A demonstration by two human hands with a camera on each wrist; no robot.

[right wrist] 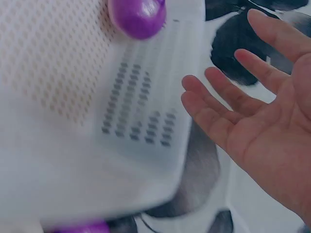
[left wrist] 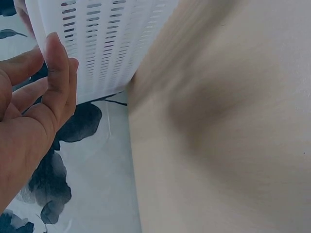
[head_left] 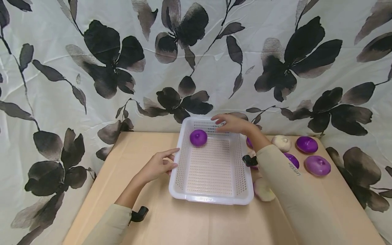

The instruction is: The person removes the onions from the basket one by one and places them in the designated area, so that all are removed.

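Observation:
A white perforated plastic basket (head_left: 211, 199) stands on the table in the head view. One shiny purple onion-like vegetable (head_left: 198, 137) lies inside, near its far left corner. My left hand (head_left: 157, 165) is at the basket's left side with loosely bent fingers, the fingertips against or very near the rim; the left wrist view shows this basket wall (left wrist: 92, 53) beside the fingers. Over the far right part of the basket hovers my right hand (head_left: 232, 124), fingers spread and holding nothing. In the right wrist view its palm (right wrist: 272, 116) is apart from the purple vegetable (right wrist: 138, 17).
Right of the basket lie several purple vegetables (head_left: 317, 165), a whitish bulb (head_left: 281, 143) and a pale yellowish one (head_left: 263, 189), some partly hidden by my right sleeve (head_left: 284, 180). A floral cloth (head_left: 229, 75) hangs behind the wooden table (head_left: 147, 204).

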